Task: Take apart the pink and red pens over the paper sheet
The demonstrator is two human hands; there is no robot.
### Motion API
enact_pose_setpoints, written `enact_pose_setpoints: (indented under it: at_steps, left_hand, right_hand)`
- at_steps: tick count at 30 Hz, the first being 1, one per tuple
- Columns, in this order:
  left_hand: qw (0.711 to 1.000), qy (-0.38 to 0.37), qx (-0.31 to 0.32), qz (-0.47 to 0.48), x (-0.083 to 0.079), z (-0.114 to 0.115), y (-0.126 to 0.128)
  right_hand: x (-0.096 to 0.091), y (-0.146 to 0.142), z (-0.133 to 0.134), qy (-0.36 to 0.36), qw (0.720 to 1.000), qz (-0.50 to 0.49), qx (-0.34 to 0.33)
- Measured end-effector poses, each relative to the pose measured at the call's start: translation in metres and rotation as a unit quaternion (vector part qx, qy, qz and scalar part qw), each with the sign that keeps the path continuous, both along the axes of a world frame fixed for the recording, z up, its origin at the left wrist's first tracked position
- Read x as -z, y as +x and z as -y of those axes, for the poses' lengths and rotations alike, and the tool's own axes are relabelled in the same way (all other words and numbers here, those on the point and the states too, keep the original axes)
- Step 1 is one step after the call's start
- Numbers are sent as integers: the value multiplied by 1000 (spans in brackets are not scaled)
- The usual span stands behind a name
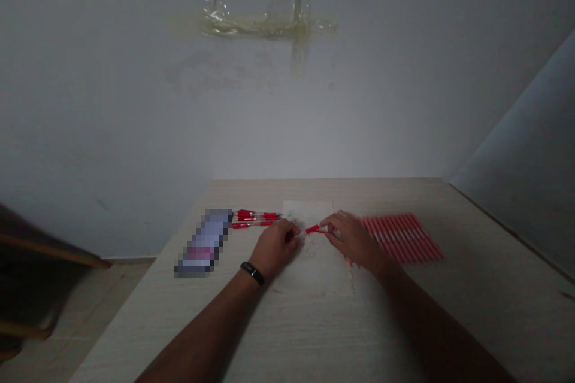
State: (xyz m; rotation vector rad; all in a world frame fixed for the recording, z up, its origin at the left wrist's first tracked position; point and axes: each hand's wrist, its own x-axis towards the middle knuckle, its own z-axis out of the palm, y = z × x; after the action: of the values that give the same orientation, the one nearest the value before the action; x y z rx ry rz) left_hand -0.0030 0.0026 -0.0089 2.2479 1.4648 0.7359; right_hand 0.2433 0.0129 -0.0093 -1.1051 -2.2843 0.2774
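Observation:
Over a pale sheet (314, 272) on the table, a pen with a red grip (311, 229) spans the gap between my hands. My left hand (275, 246), with a black band on the wrist, pinches the pen's clear end. Closed on the other end is my right hand (353, 238); a thin red piece also shows by its fingertips, too small to name. Just beyond my left hand lie several clear pens with red parts (256, 215). A neat row of red pen-like sticks (402, 238) lies to the right of my right hand.
A phone-like device (204, 243), blurred by pixels, lies on the table's left side. The wooden table (305, 341) meets a grey wall (314, 125) at its far edge. Brown wooden furniture (40, 275) stands on the floor at left. A slanted pale panel (530, 149) borders the right side.

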Motion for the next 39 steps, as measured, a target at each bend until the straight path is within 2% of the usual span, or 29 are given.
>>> enact_pose_setpoints:
  at_steps: [5, 22, 26, 32, 39]
  left_hand:
    - [1000, -5, -4, 9, -2, 1, 1]
    - [998, 17, 59, 3, -2, 1, 2]
    - [999, 15, 48, 8, -3, 1, 0]
    - [1000, 11, 20, 10, -5, 0, -1]
    - [1000, 23, -9, 11, -2, -1, -3]
  right_hand:
    - [3, 0, -1, -3, 1000, -9, -9]
    - [-7, -4, 7, -4, 999, 24, -47]
    - [-1, 0, 3, -8, 999, 19, -48]
    - [3, 6, -4, -14, 997, 63, -31]
    - [0, 15, -11, 33, 997, 61, 29]
